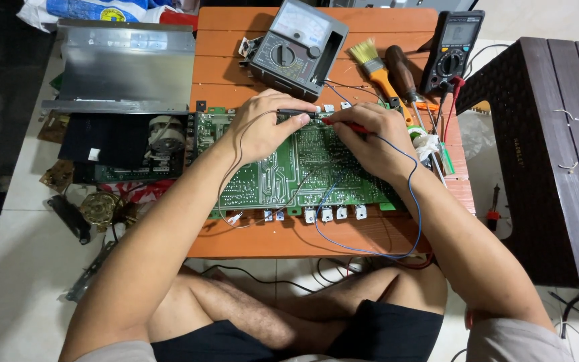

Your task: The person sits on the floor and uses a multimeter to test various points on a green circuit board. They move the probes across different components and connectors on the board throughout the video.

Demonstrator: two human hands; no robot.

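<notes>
Your crossed legs [289, 308] sat nearest; your left hand [263, 127] pinched the black probe [296, 113], right hand [370, 137] the red probe [343, 125], testing the board [283, 177]; steady tips needed next.

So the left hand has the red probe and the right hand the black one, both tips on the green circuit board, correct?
Not quite: the colours are swapped. In the head view the left hand holds the black probe and the right hand holds the red probe. Both tips do rest on the green circuit board.
</notes>
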